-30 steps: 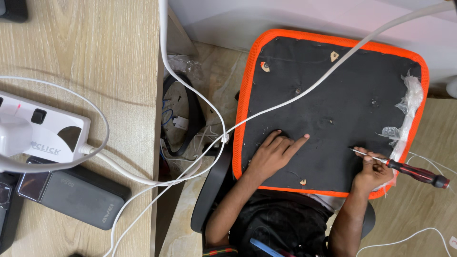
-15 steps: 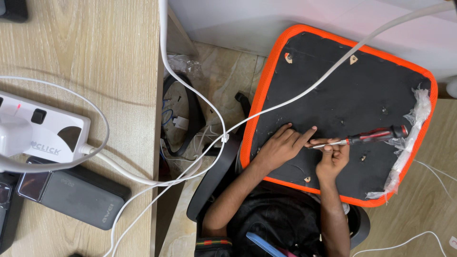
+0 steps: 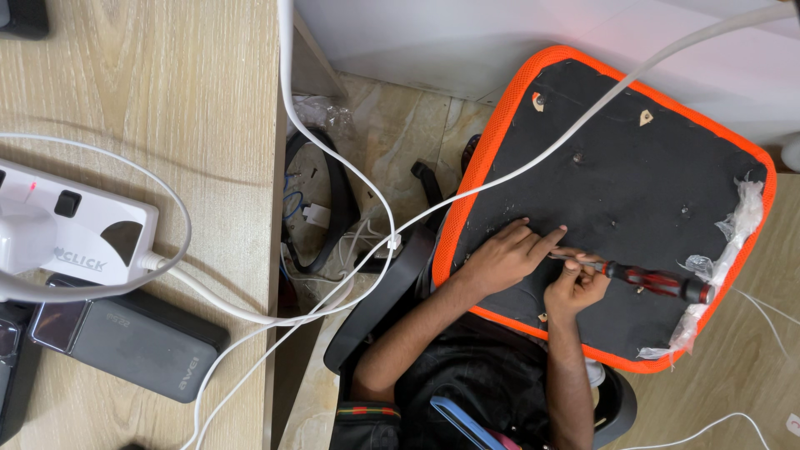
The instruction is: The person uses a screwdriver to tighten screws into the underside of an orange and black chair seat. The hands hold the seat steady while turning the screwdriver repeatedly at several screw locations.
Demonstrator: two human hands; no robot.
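Two hands are in view. The left hand (image 3: 508,254) lies flat on the seat pad (image 3: 650,183), fingers spread narrowly, with the index finger extended toward the screwdriver tip. The right hand (image 3: 573,287) is closed around the metal shaft of one screwdriver (image 3: 658,281), just beside the left index fingertip. The screwdriver lies low across the pad, tip pointing left at the fingers, handle extending right toward the pad's right edge.

The screwdriver has a thin bright shaft and a red-and-black striped handle. The seat pad is one piece: black fabric underside, orange mesh border, rounded corners, tilted in view. Three small tan cutouts and several small holes mark the fabric. Torn clear plastic wrap (image 3: 733,229) clings to the right edge.

One white cable (image 3: 500,179) crosses over the pad from the far right to the left. On the wooden surface (image 3: 167,92) at left lie one white power strip (image 3: 71,225) and one dark power bank (image 3: 133,342), near the strip.
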